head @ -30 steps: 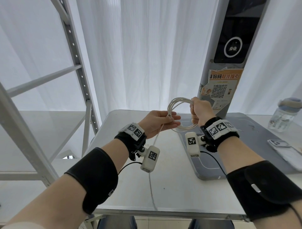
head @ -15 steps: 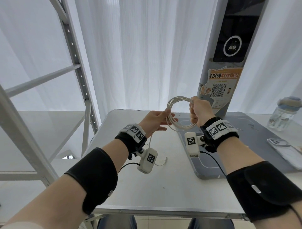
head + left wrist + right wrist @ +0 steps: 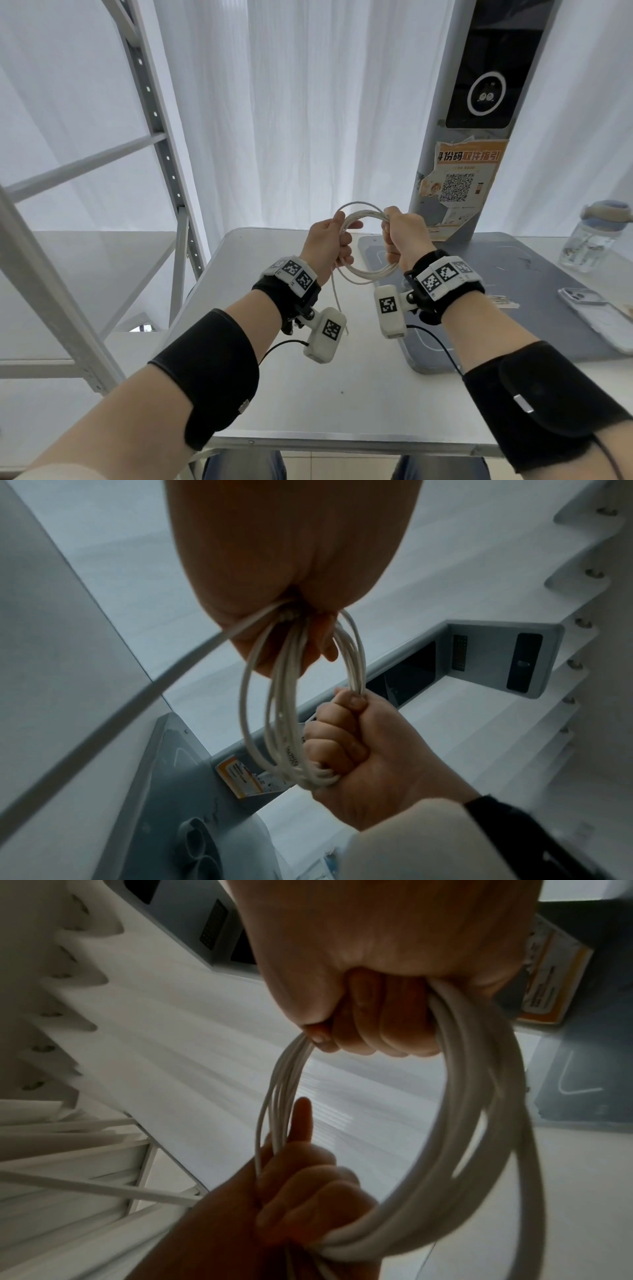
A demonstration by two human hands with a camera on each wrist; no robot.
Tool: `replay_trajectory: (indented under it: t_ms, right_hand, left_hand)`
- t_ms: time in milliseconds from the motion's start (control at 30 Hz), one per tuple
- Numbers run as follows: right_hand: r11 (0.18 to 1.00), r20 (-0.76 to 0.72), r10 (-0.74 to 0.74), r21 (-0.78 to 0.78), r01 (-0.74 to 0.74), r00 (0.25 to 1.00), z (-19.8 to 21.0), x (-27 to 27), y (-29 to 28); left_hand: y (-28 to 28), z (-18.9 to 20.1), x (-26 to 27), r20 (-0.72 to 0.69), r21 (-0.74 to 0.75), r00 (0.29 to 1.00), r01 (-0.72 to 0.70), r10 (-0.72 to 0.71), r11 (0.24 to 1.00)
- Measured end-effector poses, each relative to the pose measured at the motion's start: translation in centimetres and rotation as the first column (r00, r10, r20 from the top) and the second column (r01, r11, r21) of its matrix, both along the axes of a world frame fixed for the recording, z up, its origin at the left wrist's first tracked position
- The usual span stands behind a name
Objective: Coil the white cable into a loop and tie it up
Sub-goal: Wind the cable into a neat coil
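Note:
The white cable is wound into a round coil of several turns, held in the air above the table's far end. My right hand grips the coil's right side in a fist. My left hand grips the left side, its fingers curled round the strands and one finger pointing up. A loose tail hangs from the left hand toward the table and runs past the left wrist camera. In the left wrist view the coil stretches between both hands.
A white table lies below the hands. A grey kiosk base plate with its upright column stands at the right. A water bottle and a phone lie far right. A metal shelf frame stands left.
My left hand has risen and closed round the coil's left side, laying on another turn. The loose tail over the table has grown shorter. The right hand has kept its grip.

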State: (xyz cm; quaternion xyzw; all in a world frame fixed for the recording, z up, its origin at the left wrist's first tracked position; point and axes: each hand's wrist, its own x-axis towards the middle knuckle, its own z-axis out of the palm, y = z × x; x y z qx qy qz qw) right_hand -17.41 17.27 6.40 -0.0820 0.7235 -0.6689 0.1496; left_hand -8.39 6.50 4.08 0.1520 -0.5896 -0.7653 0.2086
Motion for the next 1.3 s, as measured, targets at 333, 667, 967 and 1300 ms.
replay_trajectory:
  t_ms: [333,667,967,1300]
  right_hand:
    - [0.996,-0.038,0.082,-0.017,-0.082,0.996,0.3,0.4,0.0]
    - [0.998,-0.044,-0.018,-0.057,0.016,0.999,1.3,-0.3,0.3]
    - [0.999,0.006,0.003,-0.052,-0.003,1.000,0.5,-0.5,-0.3]
    - [0.935,-0.049,0.341,-0.090,-0.344,0.939,0.4,0.4,0.0]
  left_hand:
    - [-0.1,0.9,0.4,0.061,0.102,0.996,0.062,-0.069,0.993]
    - [-0.8,0.1,1.0,-0.011,0.131,0.986,0.166,-0.166,0.977]
    - [0.4,0.5,0.6,0.014,0.020,0.992,0.124,-0.125,0.992]
    - [-0.9,1.1,0.4,-0.092,0.175,0.993,-0.059,0.076,0.983]
